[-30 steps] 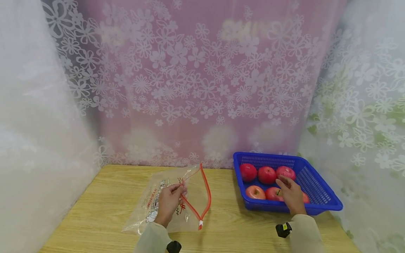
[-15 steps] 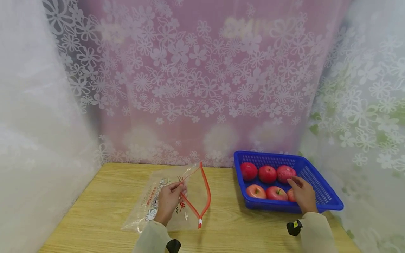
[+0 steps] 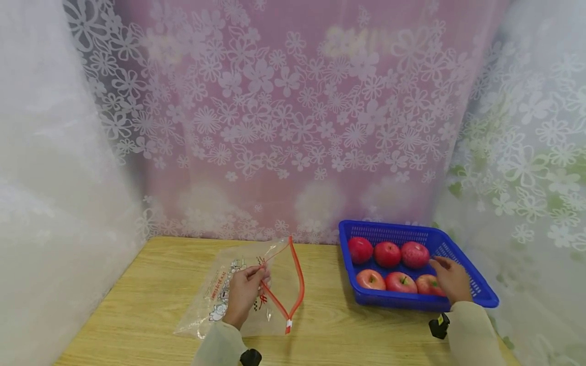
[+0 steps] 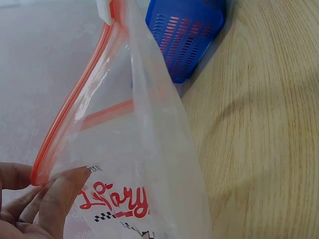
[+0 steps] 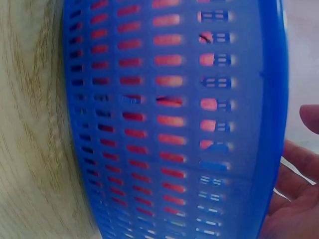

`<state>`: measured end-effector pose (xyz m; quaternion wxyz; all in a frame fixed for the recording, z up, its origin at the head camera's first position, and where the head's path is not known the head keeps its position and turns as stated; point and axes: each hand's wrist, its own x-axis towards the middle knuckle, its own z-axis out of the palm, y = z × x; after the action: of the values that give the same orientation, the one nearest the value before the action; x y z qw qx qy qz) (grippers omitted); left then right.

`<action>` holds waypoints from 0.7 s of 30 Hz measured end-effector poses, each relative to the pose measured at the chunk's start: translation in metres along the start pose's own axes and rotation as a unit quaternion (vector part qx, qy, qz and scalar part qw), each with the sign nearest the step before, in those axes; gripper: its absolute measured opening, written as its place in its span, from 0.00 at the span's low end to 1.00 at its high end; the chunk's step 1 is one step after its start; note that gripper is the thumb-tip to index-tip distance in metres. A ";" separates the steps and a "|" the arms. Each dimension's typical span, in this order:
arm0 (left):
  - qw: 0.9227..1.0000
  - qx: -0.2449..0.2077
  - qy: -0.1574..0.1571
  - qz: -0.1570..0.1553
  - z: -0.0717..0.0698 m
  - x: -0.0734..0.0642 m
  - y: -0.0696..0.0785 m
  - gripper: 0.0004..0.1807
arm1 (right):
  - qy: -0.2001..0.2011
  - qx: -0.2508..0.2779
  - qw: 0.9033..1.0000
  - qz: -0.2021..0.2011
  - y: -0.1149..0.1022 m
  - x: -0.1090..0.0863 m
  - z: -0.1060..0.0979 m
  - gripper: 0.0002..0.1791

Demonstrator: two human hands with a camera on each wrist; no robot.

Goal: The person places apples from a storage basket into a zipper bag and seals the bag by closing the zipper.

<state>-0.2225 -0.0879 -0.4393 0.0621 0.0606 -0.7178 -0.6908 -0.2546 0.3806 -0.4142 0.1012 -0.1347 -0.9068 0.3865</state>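
Observation:
My left hand (image 3: 245,295) pinches the red-edged mouth of a clear zip bag (image 3: 210,297), its thumb and fingers gripping the rim (image 4: 75,102) in the left wrist view. The bag's mouth gapes toward the right, with a white slider (image 3: 289,323) at the near corner. Over the right part of a blue plastic basket (image 3: 389,301), my right hand (image 3: 453,282) hovers with loosely bent fingers and nothing in its grasp. Its fingertips are close to a red apple (image 3: 415,254) and a paler front apple (image 3: 428,285). In the right wrist view, the basket wall hides part of this hand (image 5: 299,196).
Other apples, including a red one (image 3: 387,254) and a yellowish-red one (image 3: 371,279), sit in two rows in the basket. The wooden table (image 3: 329,315) lies beneath, bounded by a pink flowered curtain (image 3: 293,127) behind and pale sheets at both sides.
My right hand has shifted rightward over the basket, uncovering the front right apple. My left hand and the bag have stayed almost still.

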 end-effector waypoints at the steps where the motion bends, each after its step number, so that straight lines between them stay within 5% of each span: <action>1: 1.000 -0.001 0.000 0.000 0.000 0.000 0.000 0.15 | -0.001 -0.004 1.000 0.001 0.002 0.002 -0.001 0.37; 12: 1.000 -0.007 -0.001 0.005 0.006 -0.004 -0.006 0.15 | -0.053 -0.066 0.996 0.023 0.019 0.010 -0.018 0.42; 21: 1.000 -0.005 -0.003 0.005 0.004 -0.003 -0.008 0.15 | -0.080 -0.112 0.990 0.000 0.020 0.019 -0.020 0.39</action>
<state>-0.2198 -0.0836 -0.4472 0.0642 0.0548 -0.7150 -0.6940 -0.2634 0.4134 -0.4132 0.0123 -0.1141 -0.9495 0.2921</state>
